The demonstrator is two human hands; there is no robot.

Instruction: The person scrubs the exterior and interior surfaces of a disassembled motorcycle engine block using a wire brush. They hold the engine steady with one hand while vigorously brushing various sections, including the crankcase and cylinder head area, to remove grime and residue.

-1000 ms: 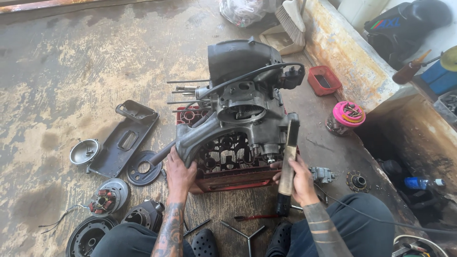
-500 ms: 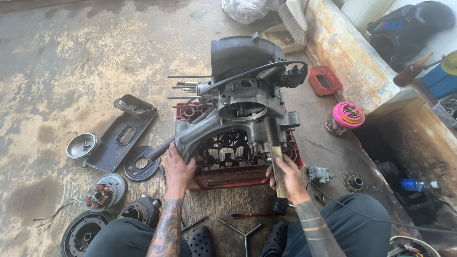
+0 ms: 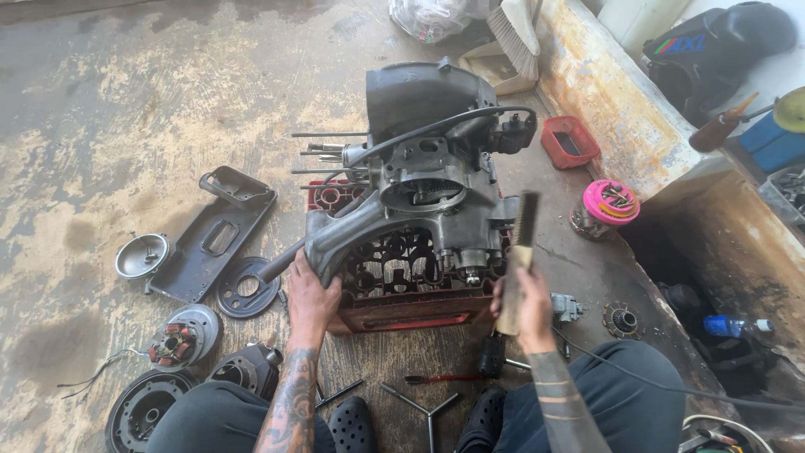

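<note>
A grey scooter engine case [image 3: 419,197] rests on a red plastic crate [image 3: 402,306] in the middle of the floor. My left hand [image 3: 310,298] grips the lower left arm of the engine case. My right hand [image 3: 524,306] holds a wooden-handled wire brush [image 3: 520,252] upright, just to the right of the engine's lower right corner and apart from it. Several threaded studs [image 3: 323,155] stick out of the engine's left side.
Loose engine parts lie on the floor at left: a black cover plate [image 3: 210,239], a round cap [image 3: 141,256], a stator [image 3: 180,335], a flywheel [image 3: 142,411]. A red tray [image 3: 570,143], a pink-lidded jar [image 3: 608,205] and a concrete ledge [image 3: 612,101] are at right. A Y-shaped wrench [image 3: 428,407] lies between my feet.
My right hand has pulled the brush away from the engine's lower right side and raised it upright. The left hand keeps its grip on the case.
</note>
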